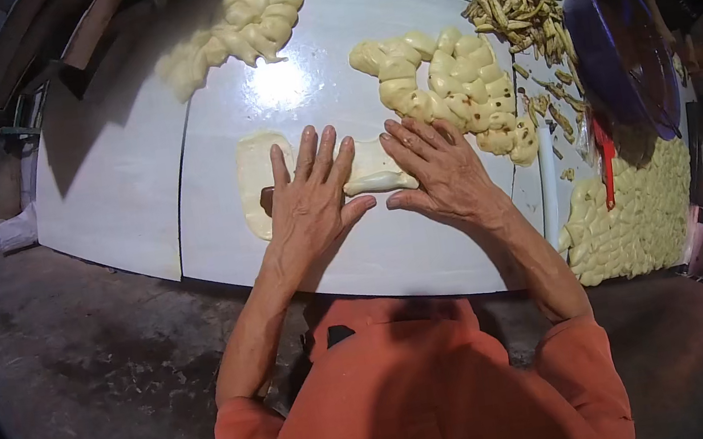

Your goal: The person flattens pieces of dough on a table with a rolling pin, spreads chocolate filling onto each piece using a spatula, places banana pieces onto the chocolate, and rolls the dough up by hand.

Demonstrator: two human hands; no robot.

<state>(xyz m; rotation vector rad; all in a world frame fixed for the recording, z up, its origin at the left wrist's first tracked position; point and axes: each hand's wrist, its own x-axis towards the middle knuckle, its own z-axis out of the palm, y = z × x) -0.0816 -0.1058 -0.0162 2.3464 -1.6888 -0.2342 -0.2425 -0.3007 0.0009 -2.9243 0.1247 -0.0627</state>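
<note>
Pale-yellow dough roll (pixel 380 182), short and soft, lies on the smooth white table (pixel 428 254) in the head view, between the wide-open, palm-down left hand (pixel 308 194) and right hand (pixel 448 172), their fingers extended and gripping nothing. The left hand partly covers a flat cream dough strip (pixel 252 166) with a dark-brown patch; rightward sits a deep purple plastic tub (pixel 590 33), its contents unclear.

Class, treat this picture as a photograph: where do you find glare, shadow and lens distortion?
Head view: glare burns out a patch of the white table just beyond the left hand; head view: dark shadows cover the table's upper left and part of the orange shirt; head view: the fisheye bows the table's front edge, and the picture's corners go black.
</note>
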